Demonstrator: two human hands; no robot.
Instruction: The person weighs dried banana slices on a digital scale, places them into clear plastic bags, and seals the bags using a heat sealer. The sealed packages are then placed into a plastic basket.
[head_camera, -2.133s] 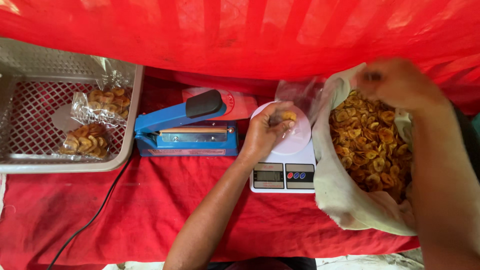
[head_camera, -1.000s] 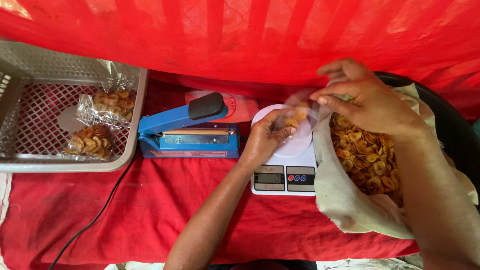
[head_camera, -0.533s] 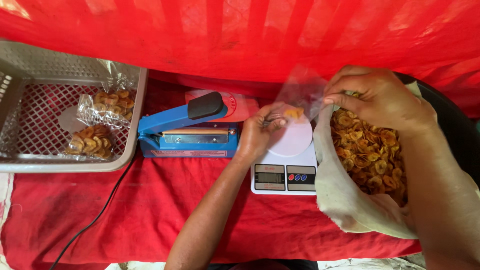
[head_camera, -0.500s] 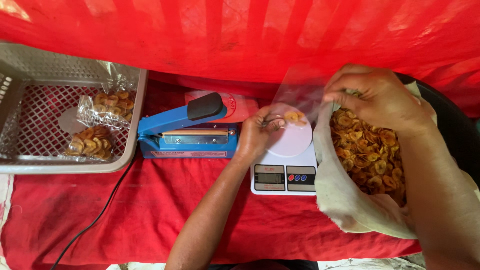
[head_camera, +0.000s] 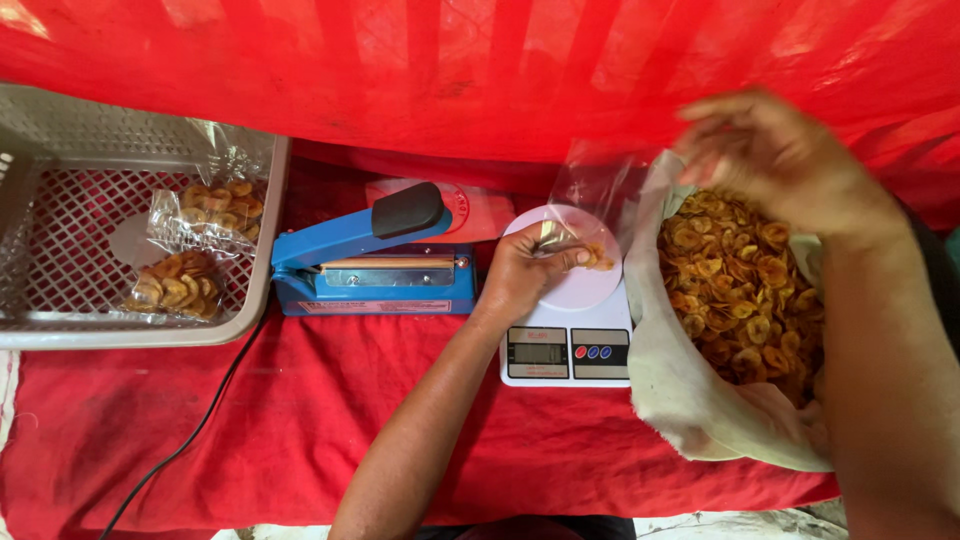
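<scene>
My left hand (head_camera: 528, 270) pinches the edge of a small clear plastic bag (head_camera: 590, 190) that stands on the round white pan of a kitchen scale (head_camera: 566, 345); a few yellow fried chips (head_camera: 598, 260) lie in the bag by my fingers. My right hand (head_camera: 775, 150), blurred, hovers with fingers curled over a cloth sack (head_camera: 680, 390) full of golden chips (head_camera: 740, 290), just right of the bag. Whether it holds chips is unclear.
A blue impulse sealer (head_camera: 370, 265) with a black handle stands left of the scale, its black cable (head_camera: 190, 440) trailing to the front. A grey mesh basket (head_camera: 250, 280) at the left holds two sealed chip bags (head_camera: 190, 250). Red cloth (head_camera: 250, 420) covers the table and hangs behind.
My right hand has lifted from the sack's rim beside the clear bag and moved up and right over the chips. My left hand stays on the bag at the scale.
</scene>
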